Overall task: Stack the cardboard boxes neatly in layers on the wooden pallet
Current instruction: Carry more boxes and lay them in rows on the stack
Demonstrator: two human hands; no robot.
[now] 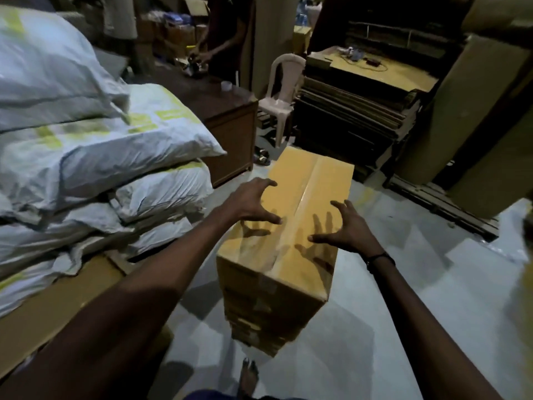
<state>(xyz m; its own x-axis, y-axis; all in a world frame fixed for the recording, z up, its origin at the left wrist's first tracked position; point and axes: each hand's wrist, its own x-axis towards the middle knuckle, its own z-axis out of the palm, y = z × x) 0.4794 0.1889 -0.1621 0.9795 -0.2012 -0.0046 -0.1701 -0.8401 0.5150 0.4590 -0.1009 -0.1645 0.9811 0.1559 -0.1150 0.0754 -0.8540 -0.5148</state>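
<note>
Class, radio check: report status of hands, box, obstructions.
Left hand, right hand open, spread above top box, holding nothing. Box tops a stack. Sacks beside it, left; path clear.

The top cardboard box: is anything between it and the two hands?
Nothing visible does. The left hand and right hand hover spread above the taped lid of the top cardboard box, whose surface is bare. Only their shadows fall on it.

Both arms extended forward. Left hand [250, 204] and right hand [347, 225] spread, fingers splayed and slightly curled, gripping nothing.
</note>
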